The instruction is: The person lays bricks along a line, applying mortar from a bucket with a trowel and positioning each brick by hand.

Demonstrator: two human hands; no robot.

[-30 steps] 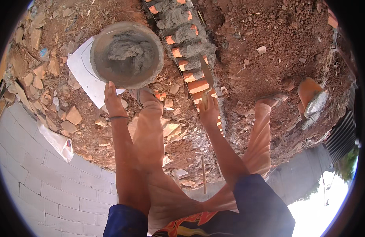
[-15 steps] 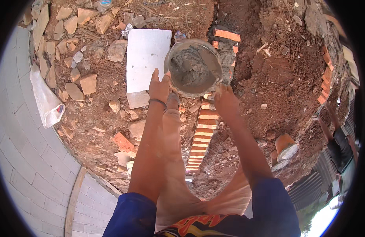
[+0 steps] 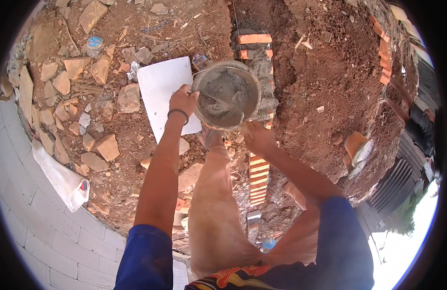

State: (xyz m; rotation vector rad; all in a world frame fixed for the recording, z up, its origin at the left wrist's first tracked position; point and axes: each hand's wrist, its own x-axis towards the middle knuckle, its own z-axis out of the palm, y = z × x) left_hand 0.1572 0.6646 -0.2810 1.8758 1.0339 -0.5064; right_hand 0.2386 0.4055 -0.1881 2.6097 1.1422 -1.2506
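Gripping: left hand (image 3: 184, 100), bucket (image 3: 255, 90) rightward | right hand (image 3: 259, 137): bucket ahead-left, grasp unclear

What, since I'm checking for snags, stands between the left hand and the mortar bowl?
Nothing visible: the left hand is at the left rim of the mortar bowl. The white panel lies below, not between them.
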